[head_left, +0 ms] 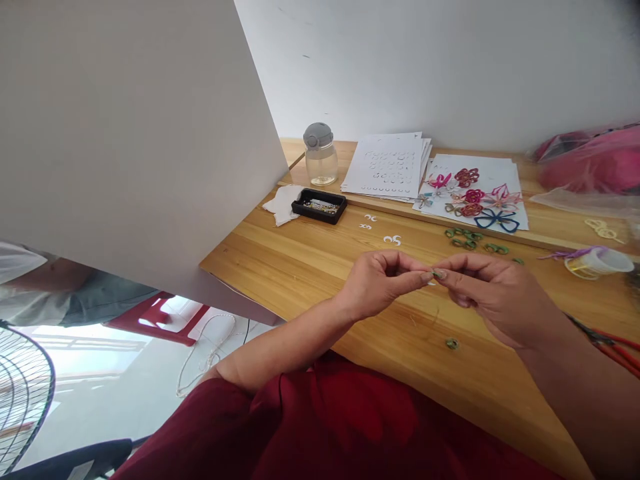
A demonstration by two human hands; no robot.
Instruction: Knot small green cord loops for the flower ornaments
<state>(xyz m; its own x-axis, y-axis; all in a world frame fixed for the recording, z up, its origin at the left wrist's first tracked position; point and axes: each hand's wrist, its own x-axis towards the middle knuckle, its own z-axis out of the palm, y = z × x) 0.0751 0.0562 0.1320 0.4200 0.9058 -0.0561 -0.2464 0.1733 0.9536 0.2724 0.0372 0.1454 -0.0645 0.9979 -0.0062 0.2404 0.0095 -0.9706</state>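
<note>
My left hand (377,280) and my right hand (485,287) meet above the wooden table, thumbs and forefingers pinched together. Between the fingertips is a small green piece (436,274), mostly covered by them. A single green curled piece (452,343) lies on the table below my right hand. Beyond that hand are several more green curled pieces (464,239) in a loose group. Small white crescent-shaped cutouts (393,240) lie past my left hand.
A black tray (320,207) of small bits sits by a water bottle (321,157). Paper sheets (383,163) and flower-shaped ornaments (473,195) lie at the back. At right are a plastic cup (597,263), red-handled scissors (613,343) and a pink bundle (595,163). A partition (125,133) stands left.
</note>
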